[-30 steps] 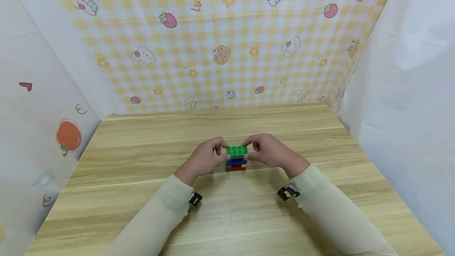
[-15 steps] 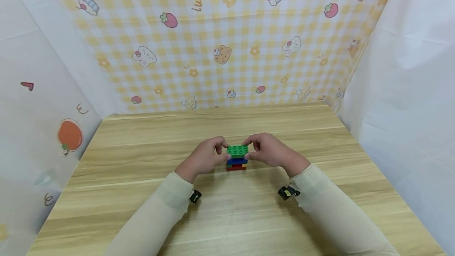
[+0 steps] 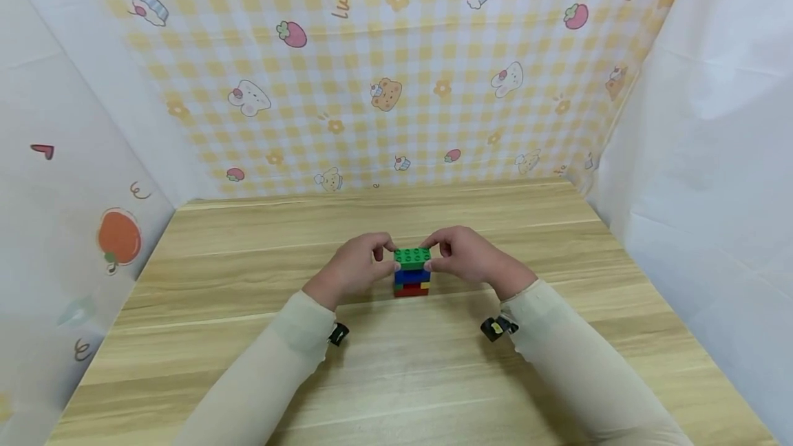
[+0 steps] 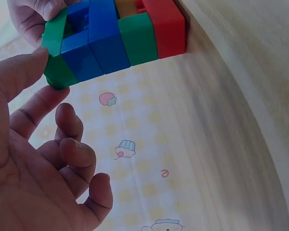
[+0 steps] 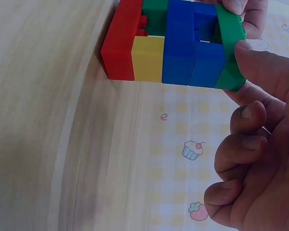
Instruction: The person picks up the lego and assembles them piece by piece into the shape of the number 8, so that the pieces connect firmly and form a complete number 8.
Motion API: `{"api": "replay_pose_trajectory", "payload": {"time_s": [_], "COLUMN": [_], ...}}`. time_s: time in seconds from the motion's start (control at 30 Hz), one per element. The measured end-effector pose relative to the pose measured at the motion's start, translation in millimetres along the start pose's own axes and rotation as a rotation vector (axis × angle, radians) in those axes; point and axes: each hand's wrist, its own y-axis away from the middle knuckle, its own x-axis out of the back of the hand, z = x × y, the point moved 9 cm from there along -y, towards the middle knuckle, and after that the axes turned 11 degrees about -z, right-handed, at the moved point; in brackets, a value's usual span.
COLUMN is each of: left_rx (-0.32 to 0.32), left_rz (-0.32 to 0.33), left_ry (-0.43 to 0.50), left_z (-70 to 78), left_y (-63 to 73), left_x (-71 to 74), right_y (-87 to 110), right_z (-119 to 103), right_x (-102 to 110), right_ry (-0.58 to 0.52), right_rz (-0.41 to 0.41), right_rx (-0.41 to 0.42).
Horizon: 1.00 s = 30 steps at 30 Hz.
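A stack of toy building bricks stands on the wooden table (image 3: 396,363). Its bottom is a long red brick (image 5: 119,53). Above that sit a short green brick (image 4: 139,41) at the left end and a short yellow brick (image 5: 148,60) at the right. A long blue brick (image 4: 108,38) spans them, topped by short blue bricks (image 5: 209,65) at both ends. The uppermost layer is a long green brick (image 3: 412,259). My left hand (image 3: 356,268) pinches its left end between thumb and forefinger; my right hand (image 3: 467,260) pinches its right end likewise. The other fingers curl loosely.
Behind the table hangs a yellow checked cloth (image 3: 421,129) with printed cartoons. White sheets close in the left side (image 3: 56,239) and the right side (image 3: 712,157). A small black device (image 3: 498,327) is strapped at the right wrist, another (image 3: 337,334) at the left.
Both hands and the top green brick have shifted slightly upward in the head view, and more blue shows beneath it. The red brick keeps its place; both pinches hold.
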Motion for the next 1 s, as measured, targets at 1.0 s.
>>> {"api": "replay_pose_trajectory", "payload": {"time_s": [1.0], "left_rx": [0.104], "left_rz": [0.012], "left_ry": [-0.437], "left_z": [-9.6], "left_y": [-5.8], "left_x": [-22.9], "right_y": [-35.0], "right_z": [32], "right_x": [-9], "right_ry": [-0.130], "right_rz": [-0.085], "right_rx": [-0.068]}}
